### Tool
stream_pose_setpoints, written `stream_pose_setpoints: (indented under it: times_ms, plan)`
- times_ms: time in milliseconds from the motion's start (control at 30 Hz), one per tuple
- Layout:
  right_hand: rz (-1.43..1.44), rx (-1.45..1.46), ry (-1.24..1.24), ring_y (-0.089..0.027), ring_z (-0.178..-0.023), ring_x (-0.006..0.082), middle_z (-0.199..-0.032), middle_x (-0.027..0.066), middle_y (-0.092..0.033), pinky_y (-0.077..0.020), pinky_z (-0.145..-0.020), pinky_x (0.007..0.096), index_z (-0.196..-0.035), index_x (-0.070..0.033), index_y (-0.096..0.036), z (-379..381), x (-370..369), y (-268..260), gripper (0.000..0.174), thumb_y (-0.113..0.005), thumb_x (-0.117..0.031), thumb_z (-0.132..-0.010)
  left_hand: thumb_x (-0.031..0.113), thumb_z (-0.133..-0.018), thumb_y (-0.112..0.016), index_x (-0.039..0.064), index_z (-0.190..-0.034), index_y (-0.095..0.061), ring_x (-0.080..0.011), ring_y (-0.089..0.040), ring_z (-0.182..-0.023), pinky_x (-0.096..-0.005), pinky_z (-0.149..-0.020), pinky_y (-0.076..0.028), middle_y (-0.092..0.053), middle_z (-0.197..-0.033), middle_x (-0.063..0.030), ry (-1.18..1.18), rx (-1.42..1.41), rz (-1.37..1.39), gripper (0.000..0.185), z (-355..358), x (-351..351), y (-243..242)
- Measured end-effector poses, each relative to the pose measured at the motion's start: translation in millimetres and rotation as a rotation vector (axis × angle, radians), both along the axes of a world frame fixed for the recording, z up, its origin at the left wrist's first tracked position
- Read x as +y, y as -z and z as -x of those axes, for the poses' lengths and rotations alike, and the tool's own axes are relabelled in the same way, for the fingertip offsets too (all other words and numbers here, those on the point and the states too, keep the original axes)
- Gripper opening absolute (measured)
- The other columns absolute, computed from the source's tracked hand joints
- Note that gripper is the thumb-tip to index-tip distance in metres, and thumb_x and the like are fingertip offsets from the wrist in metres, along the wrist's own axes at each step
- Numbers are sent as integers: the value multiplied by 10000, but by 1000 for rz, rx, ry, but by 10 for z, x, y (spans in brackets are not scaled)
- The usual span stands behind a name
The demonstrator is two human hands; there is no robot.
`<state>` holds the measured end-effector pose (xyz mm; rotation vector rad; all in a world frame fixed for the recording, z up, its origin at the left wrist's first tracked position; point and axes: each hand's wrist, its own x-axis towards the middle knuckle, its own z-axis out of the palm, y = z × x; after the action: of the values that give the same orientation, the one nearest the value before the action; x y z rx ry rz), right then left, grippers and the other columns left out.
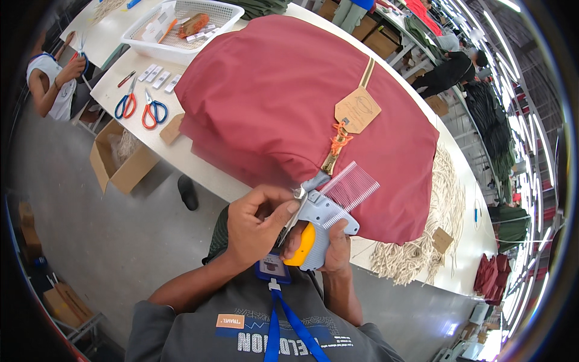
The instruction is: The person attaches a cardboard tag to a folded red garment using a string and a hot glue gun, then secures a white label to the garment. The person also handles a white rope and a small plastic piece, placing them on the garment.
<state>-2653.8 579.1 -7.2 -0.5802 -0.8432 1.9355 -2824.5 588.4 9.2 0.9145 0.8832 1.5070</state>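
My right hand (338,249) grips a tagging gun (319,212) with a grey-blue body and a yellow trigger. A comb of clear plastic fasteners (350,192) sticks out of its top. At the gun's front end, my left hand (258,224) pinches a thin pale strip (291,219) between thumb and fingers; what it is cannot be made out. Just beyond lies a stack of dark red garments (271,86), the top one touching the gun's nose with its grey inner collar (315,182). A brown card hang tag (358,110) and a gold woven label (333,160) with orange thread rest on it.
Two pairs of scissors (154,108), a seam ripper (126,79) and small white boxes (161,79) lie left on the white table (203,174). Behind them stands a white plastic basket (185,53). Cream cords (407,258) pile up at right. A co-worker (56,83) holds scissors.
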Motion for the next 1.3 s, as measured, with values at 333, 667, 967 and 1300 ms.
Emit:
stream_pose_setpoints:
  times_ms: [333,667,967,1300]
  plan:
    - [58,-37,69,-664,-604,235,-742,159,-652,-571,-561,361,-1144,31,-564,-48,-20,-14,673,-481,-626,-1027,7,-950,-731,-42,-1030,-682,-58,-584,-747,-209,-646,-479,-664,-937,-43,48,9,-82,106,-19,102,151]
    - [20,-257,117,-666,-591,223,-736,151,-665,-561,-552,340,-1104,45,-593,-75,-60,-115,625,-515,-571,-1038,36,-954,-731,-33,-1000,-688,-63,-626,-735,-209,-648,-512,-699,-878,-39,87,-39,85,94,-10,101,103]
    - [97,-166,129,-739,-855,332,-942,218,-708,-617,-774,448,-1218,74,-549,-314,-402,-231,599,-524,-502,-1055,108,-990,-697,-1,-965,-688,-61,-639,-666,-218,-609,-508,-717,-825,-37,-55,-288,188,112,-76,136,-20]
    - [-195,-289,296,-716,-791,410,-874,288,-688,-611,-726,496,-1204,122,-553,-1288,-1239,19,847,-526,-689,-962,138,-1024,-654,21,-989,-638,-129,-606,-763,-294,-742,-495,-655,-859,-39,80,-291,149,124,1,156,115]
